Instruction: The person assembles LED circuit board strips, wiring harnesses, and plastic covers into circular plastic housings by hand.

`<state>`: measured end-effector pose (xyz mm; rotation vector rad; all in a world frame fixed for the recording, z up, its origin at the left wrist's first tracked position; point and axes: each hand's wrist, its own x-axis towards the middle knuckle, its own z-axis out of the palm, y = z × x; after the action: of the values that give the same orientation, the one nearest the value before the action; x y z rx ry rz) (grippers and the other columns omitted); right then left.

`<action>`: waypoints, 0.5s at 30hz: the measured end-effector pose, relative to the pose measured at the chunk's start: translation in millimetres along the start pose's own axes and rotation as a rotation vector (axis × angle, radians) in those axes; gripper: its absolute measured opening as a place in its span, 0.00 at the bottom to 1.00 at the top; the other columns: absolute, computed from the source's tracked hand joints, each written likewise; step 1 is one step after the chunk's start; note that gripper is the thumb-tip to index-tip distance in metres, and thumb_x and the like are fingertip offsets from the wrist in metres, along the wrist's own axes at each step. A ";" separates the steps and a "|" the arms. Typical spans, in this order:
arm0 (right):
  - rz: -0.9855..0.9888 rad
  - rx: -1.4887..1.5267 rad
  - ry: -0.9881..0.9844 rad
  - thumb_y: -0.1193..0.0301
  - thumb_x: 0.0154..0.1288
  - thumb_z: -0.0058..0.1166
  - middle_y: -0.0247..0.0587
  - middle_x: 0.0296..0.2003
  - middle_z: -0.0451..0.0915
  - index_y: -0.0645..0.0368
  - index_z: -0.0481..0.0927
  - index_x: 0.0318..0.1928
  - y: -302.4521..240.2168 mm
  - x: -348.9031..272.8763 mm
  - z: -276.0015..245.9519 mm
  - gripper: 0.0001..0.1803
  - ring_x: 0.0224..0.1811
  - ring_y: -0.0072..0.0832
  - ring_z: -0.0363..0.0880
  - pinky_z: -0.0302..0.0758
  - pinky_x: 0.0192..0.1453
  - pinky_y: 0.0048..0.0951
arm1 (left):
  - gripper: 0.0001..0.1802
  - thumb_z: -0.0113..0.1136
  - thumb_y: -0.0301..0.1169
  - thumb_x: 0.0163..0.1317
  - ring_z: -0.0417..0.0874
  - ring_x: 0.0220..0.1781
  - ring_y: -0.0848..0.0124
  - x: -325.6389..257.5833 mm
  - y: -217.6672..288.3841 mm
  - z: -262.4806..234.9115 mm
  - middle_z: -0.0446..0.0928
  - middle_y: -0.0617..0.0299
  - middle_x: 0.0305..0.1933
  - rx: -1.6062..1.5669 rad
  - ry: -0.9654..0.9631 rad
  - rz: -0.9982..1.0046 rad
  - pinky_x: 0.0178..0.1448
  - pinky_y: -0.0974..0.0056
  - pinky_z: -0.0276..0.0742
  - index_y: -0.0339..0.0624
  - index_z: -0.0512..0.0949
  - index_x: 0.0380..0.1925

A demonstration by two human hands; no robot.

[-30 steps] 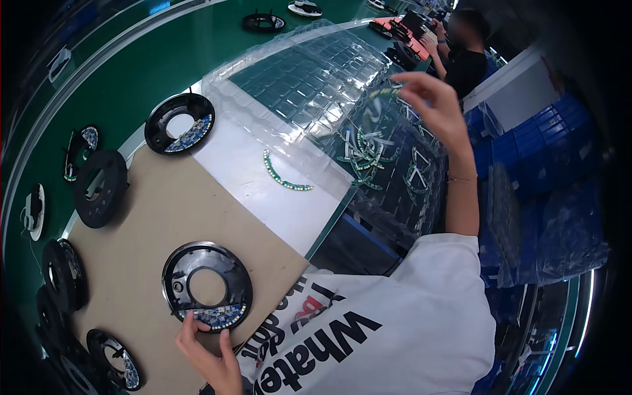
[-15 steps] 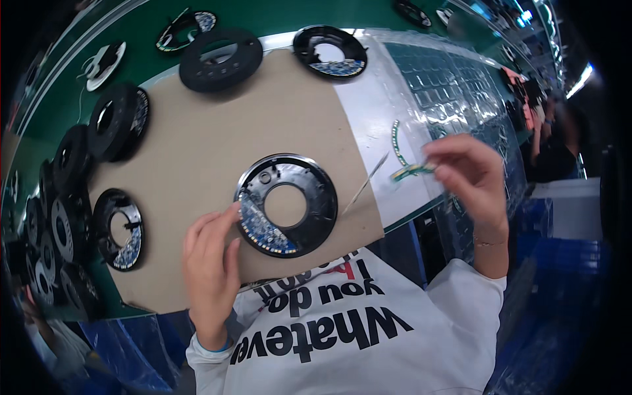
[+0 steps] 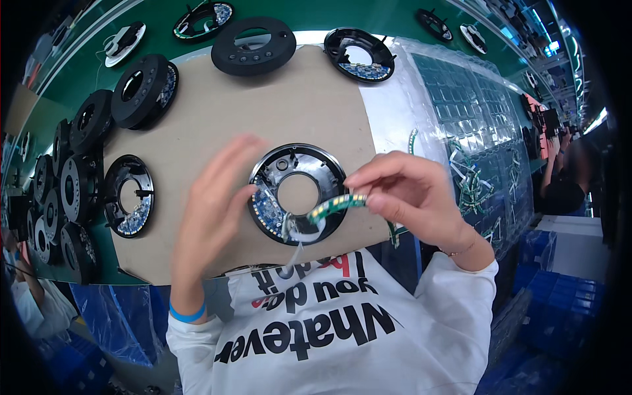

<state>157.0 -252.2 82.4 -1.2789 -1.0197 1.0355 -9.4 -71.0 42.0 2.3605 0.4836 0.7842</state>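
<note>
one held green circuit strip (image 3: pixel 338 204) looks curved and yellow-dotted.

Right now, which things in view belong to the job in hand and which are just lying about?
In the job:
Right hand, holding a curved green strip
Left hand, by the nearest black ring

Apparently lying about:
White disc, upper left
Blue crates, lower right
</note>
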 end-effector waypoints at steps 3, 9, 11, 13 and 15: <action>-0.024 -0.006 0.047 0.81 0.63 0.50 0.40 0.44 0.77 0.67 0.76 0.47 0.5 -0.8 -13.0 0.12 0.44 0.20 0.75 0.72 0.48 0.21 | 0.19 0.52 0.12 0.49 0.81 0.47 0.61 2.4 -15.0 5.4 0.79 0.51 0.44 -0.239 -0.463 0.048 0.48 0.63 0.77 0.35 0.77 0.43; -0.104 -0.087 0.170 0.77 0.64 0.51 0.37 0.39 0.78 0.66 0.77 0.41 3.6 9.4 -26.8 0.06 0.40 0.18 0.74 0.72 0.45 0.20 | 0.14 0.54 0.11 0.49 0.85 0.35 0.64 -20.1 -12.7 5.4 0.81 0.50 0.32 -0.239 -0.096 -0.078 0.39 0.68 0.80 0.33 0.79 0.35; -0.118 -0.090 0.155 0.77 0.64 0.51 0.37 0.39 0.78 0.65 0.77 0.41 -1.8 14.6 -26.7 0.06 0.41 0.18 0.74 0.72 0.45 0.20 | 0.13 0.54 0.11 0.50 0.85 0.35 0.64 -35.2 -5.8 2.7 0.81 0.50 0.33 -0.157 -0.006 -0.118 0.40 0.68 0.80 0.33 0.79 0.36; -0.151 -0.101 0.129 0.77 0.63 0.52 0.37 0.38 0.78 0.65 0.77 0.41 -8.1 21.1 -24.0 0.06 0.41 0.18 0.74 0.72 0.44 0.20 | 0.12 0.56 0.13 0.52 0.85 0.36 0.65 -51.0 -0.6 4.8 0.82 0.51 0.34 -0.079 0.058 -0.183 0.39 0.68 0.80 0.33 0.79 0.36; -0.164 -0.061 0.082 0.77 0.64 0.51 0.37 0.39 0.78 0.65 0.77 0.41 -10.5 29.1 -18.6 0.06 0.41 0.19 0.75 0.72 0.45 0.20 | 0.12 0.57 0.14 0.52 0.85 0.36 0.65 -62.3 4.5 11.7 0.82 0.51 0.35 -0.072 0.071 -0.205 0.39 0.68 0.80 0.34 0.79 0.38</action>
<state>182.1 -228.5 92.7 -1.2540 -1.0810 0.8259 -48.6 -110.4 11.4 2.1811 0.7035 0.7774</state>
